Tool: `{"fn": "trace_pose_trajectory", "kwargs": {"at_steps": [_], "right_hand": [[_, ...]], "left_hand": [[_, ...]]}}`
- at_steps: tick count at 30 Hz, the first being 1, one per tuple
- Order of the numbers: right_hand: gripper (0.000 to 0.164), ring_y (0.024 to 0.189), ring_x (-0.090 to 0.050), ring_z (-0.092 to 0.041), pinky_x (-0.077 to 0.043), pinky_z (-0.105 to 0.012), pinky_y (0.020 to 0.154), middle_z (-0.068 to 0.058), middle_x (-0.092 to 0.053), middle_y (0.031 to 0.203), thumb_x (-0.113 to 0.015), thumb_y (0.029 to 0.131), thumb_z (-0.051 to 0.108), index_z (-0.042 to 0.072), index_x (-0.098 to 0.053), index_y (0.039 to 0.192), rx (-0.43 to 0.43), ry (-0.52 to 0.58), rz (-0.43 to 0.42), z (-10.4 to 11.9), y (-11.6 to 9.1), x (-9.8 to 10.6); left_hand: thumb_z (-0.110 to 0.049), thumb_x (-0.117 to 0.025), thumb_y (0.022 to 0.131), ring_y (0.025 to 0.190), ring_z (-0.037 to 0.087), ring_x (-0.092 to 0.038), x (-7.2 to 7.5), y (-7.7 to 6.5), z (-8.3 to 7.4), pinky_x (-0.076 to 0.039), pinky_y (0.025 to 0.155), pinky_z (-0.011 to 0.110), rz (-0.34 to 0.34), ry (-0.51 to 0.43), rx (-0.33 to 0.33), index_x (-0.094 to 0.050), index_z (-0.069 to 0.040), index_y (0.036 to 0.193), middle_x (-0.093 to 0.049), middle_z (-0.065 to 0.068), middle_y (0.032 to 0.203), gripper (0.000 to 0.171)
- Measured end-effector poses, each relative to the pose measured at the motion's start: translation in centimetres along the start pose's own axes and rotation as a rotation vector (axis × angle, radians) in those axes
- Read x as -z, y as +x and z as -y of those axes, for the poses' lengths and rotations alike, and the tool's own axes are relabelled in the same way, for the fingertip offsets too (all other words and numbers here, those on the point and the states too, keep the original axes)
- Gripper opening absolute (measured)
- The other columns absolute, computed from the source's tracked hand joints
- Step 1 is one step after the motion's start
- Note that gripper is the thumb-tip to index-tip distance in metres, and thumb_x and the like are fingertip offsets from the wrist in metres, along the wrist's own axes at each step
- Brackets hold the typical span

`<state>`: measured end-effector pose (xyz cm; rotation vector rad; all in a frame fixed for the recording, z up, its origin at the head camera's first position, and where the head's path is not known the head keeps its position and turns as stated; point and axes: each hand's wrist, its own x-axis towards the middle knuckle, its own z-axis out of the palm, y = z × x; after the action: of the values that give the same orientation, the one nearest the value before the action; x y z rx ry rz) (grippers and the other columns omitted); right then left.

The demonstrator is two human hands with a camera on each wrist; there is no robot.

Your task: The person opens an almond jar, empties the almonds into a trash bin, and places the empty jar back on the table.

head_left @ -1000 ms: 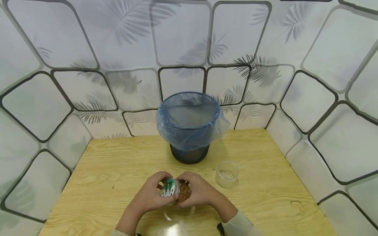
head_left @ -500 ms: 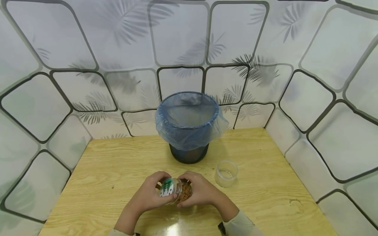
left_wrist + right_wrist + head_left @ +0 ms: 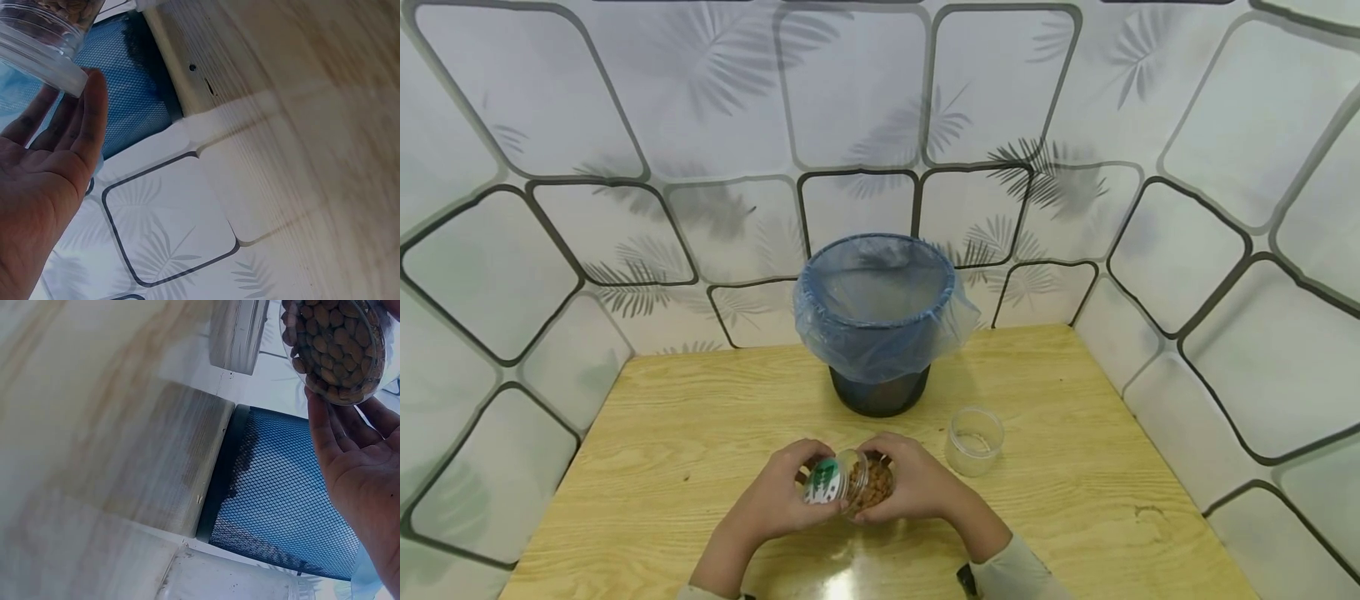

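Note:
A clear jar [image 3: 874, 487] filled with almonds lies tilted on its side between my two hands, close above the table. My right hand [image 3: 912, 477] grips its body, and the rounded bottom packed with almonds [image 3: 337, 347] faces the right wrist camera. On the other end, my left hand [image 3: 792, 493] holds the lid [image 3: 824, 481], which carries a green and white label, with thumb and fingers round its edge. A ring of clear plastic shows between label and almonds. In the left wrist view, fingertips touch the lid's pale rim [image 3: 47, 59].
Behind the hands stands a dark mesh bin [image 3: 880, 392], lined with a blue plastic bag [image 3: 887, 354] folded over its rim. A low clear round container [image 3: 974, 457] sits on the wooden table [image 3: 700, 400] to the right. Patterned white walls [image 3: 865, 92] enclose the back and sides.
The jar's body has shifted slightly right with my right hand, and more clear plastic shows between the lid's label and the almonds. The bin and round container stay put.

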<state>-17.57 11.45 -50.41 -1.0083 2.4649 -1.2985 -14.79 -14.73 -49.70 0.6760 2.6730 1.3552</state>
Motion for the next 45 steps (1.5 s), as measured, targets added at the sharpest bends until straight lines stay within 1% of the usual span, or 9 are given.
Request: {"fn": "trace_pose_trajectory", "kwargs": {"at_steps": [8,14,19,25,28,31,35,39,45], "right_hand": [[0.078,0.111,-0.065,-0.007,-0.058,-0.032,0.098,0.007,-0.069,0.126,-0.099,0.071,0.044,0.015,-0.068,0.137,-0.029,-0.017,-0.011,0.0,0.0,0.2],[0.078,0.113,-0.064,-0.007,-0.058,-0.034,0.099,0.004,-0.069,0.128,-0.099,0.072,0.045,0.015,-0.067,0.138,-0.029,-0.027,-0.011,-0.2,0.0,0.2],[0.078,0.112,-0.064,-0.007,-0.058,-0.034,0.099,0.005,-0.069,0.127,-0.099,0.072,0.043,0.016,-0.067,0.137,-0.027,-0.035,-0.016,-0.2,0.0,0.2],[0.079,0.113,-0.064,-0.008,-0.058,-0.034,0.100,-0.003,-0.070,0.130,-0.099,0.072,0.041,0.012,-0.067,0.138,-0.022,-0.033,-0.019,-0.3,0.0,0.2],[0.080,0.113,-0.064,-0.009,-0.058,-0.034,0.100,-0.005,-0.070,0.131,-0.099,0.073,0.042,0.011,-0.067,0.139,-0.019,-0.031,-0.019,-0.4,-0.1,0.2],[0.080,0.114,-0.064,-0.009,-0.058,-0.034,0.100,-0.005,-0.070,0.131,-0.099,0.073,0.042,0.012,-0.066,0.139,-0.021,-0.027,-0.018,-0.4,-0.1,0.1],[0.080,0.113,-0.064,-0.008,-0.058,-0.034,0.100,-0.004,-0.070,0.131,-0.099,0.073,0.044,0.013,-0.066,0.139,-0.028,-0.021,-0.018,-0.5,-0.1,0.1],[0.081,0.113,-0.063,-0.009,-0.059,-0.034,0.099,-0.003,-0.069,0.130,-0.098,0.074,0.045,0.013,-0.066,0.140,-0.032,-0.016,-0.017,-0.5,0.0,0.1],[0.082,0.114,-0.063,-0.009,-0.059,-0.034,0.099,-0.004,-0.069,0.131,-0.098,0.074,0.046,0.012,-0.066,0.141,-0.031,-0.027,-0.011,-0.4,0.0,0.1]], "left_hand": [[-0.039,-0.093,0.076,0.093,0.012,-0.066,0.3,-0.1,0.4,-0.059,0.075,0.027,-0.007,0.029,0.000,-0.069,-0.014,0.122,-0.068,-0.009,0.110,0.057],[-0.042,-0.094,0.075,0.092,0.010,-0.065,0.5,-0.2,0.7,-0.058,0.075,0.026,-0.001,0.060,0.012,-0.070,-0.012,0.121,-0.068,-0.009,0.109,0.060],[-0.041,-0.094,0.075,0.090,0.009,-0.063,0.7,-0.2,1.2,-0.057,0.073,0.026,0.015,0.076,0.026,-0.070,-0.014,0.118,-0.067,-0.009,0.104,0.056],[-0.036,-0.094,0.075,0.093,0.009,-0.064,0.9,-0.3,1.7,-0.058,0.078,0.029,0.010,0.129,0.052,-0.071,-0.010,0.120,-0.068,-0.007,0.108,0.057],[-0.035,-0.094,0.075,0.096,0.011,-0.063,1.0,-0.3,1.8,-0.058,0.080,0.031,0.013,0.144,0.077,-0.070,-0.007,0.123,-0.068,-0.004,0.111,0.060],[-0.035,-0.094,0.074,0.095,0.011,-0.062,1.1,-0.3,1.8,-0.057,0.079,0.030,0.005,0.165,0.113,-0.070,-0.006,0.125,-0.067,-0.001,0.112,0.064],[-0.034,-0.096,0.071,0.090,0.011,-0.060,1.1,-0.3,1.6,-0.055,0.075,0.026,-0.025,0.204,0.158,-0.070,-0.007,0.125,-0.065,-0.002,0.108,0.065],[-0.034,-0.098,0.067,0.088,0.011,-0.058,1.1,-0.3,1.6,-0.055,0.074,0.026,-0.038,0.245,0.176,-0.070,-0.006,0.123,-0.063,-0.001,0.105,0.068],[-0.031,-0.100,0.065,0.096,0.018,-0.061,0.9,-0.4,1.8,-0.058,0.080,0.037,-0.007,0.259,0.241,-0.069,-0.005,0.127,-0.064,0.006,0.112,0.074]]}}
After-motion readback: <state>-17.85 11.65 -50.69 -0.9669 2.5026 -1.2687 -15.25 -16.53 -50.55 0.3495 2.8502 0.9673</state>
